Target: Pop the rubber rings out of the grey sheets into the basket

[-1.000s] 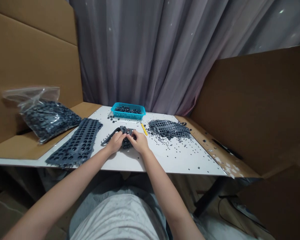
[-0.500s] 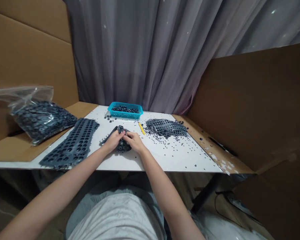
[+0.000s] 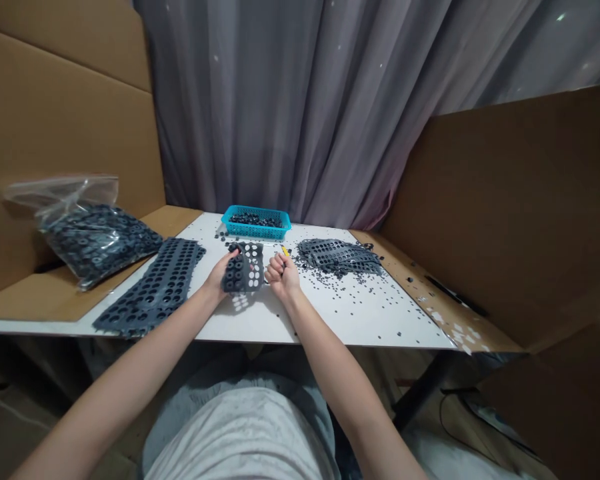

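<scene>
My left hand holds a dark grey rubber sheet upright above the white table; some of the sheet's round holes are punched out and show white. My right hand is a closed fist just right of the sheet, and what it holds is hidden. Small dark rubber bits lie scattered on the table to the right of my hands.
A blue basket of dark rings stands at the table's back. A yellow tool lies behind my right hand. A stack of perforated sheets lies left, a heap of emptied sheets right, a clear bag of parts far left. Cardboard walls flank both sides.
The sheet was pressed on the table under both hands. Now my left hand has lifted it upright, and my right hand has come off it as a fist.
</scene>
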The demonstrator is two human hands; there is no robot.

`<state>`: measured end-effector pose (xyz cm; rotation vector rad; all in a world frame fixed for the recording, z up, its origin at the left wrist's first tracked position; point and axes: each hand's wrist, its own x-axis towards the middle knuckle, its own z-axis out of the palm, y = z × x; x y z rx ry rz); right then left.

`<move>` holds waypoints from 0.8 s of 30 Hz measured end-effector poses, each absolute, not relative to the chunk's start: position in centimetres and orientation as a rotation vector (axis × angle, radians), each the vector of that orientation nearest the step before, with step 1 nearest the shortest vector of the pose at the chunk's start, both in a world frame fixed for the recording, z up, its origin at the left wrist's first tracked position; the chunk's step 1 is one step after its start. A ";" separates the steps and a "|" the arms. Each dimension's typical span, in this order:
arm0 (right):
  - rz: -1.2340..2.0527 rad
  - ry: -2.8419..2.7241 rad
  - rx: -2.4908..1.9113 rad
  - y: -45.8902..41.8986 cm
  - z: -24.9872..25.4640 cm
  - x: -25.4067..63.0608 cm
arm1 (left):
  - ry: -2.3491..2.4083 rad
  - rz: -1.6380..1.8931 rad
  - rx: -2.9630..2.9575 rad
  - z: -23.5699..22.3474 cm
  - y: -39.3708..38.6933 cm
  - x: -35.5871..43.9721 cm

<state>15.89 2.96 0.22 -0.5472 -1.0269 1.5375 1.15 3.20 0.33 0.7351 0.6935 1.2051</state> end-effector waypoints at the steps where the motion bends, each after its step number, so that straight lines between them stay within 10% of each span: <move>1: 1.537 -1.047 -0.529 2.9 0.3 16.0 | 0.688 1.221 0.734 0.4 3.2 1.2; 13: 0.499 -1.873 -1.002 1.8 -0.8 15.6 | 0.701 1.393 1.064 -0.6 2.8 2.4; 24: 0.904 -1.652 -0.884 2.4 -1.3 15.2 | 0.815 1.290 1.033 -1.1 2.7 1.9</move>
